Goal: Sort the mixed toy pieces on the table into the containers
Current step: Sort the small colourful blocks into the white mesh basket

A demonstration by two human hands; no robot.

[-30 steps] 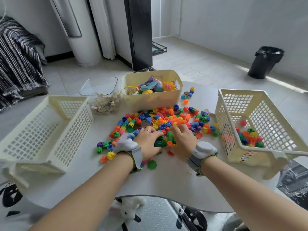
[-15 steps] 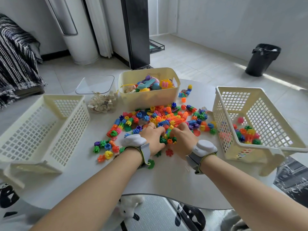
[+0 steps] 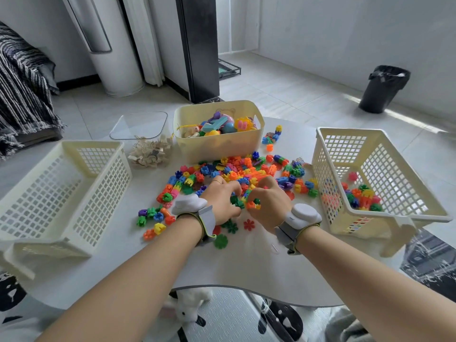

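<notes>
- Most toy pieces (image 3: 246, 172) lie heaped on the desk (image 3: 246, 264)
- The right basket (image 3: 399, 214) holds only a small handful, so I judge the sorting is at an early stage
- Left hand (image 3: 220, 201) and right hand (image 3: 270, 202) both clench pieces at the heap's near edge

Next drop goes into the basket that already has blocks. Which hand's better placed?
Right, probably. The right hand grips blocks and is nearer the right basket holding matching pieces; the left hand, also gripping blocks, would have to cross over.
</notes>
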